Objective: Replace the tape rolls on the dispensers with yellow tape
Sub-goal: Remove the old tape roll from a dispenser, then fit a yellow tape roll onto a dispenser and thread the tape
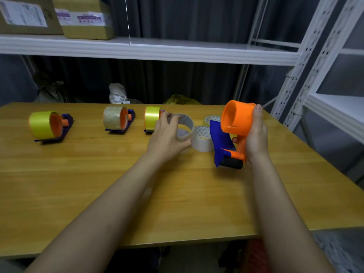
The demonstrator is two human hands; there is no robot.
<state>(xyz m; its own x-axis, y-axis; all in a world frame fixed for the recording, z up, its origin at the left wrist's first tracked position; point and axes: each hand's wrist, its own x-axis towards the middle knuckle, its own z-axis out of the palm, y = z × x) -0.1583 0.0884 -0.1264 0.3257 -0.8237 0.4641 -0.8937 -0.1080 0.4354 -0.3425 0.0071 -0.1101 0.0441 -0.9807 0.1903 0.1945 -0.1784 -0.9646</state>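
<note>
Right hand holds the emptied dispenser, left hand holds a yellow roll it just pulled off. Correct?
Not quite. In the head view the left hand holds a clear roll, not a yellow one. The right hand does hold the dispenser, its orange hub bare.

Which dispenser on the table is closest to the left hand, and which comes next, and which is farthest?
From the left hand:
1. Right yellow-tape dispenser, right beside it, partly behind the fingers.
2. Clear-tape dispenser, the middle one, further left.
3. Left yellow-tape dispenser, near the table's left end.
</note>
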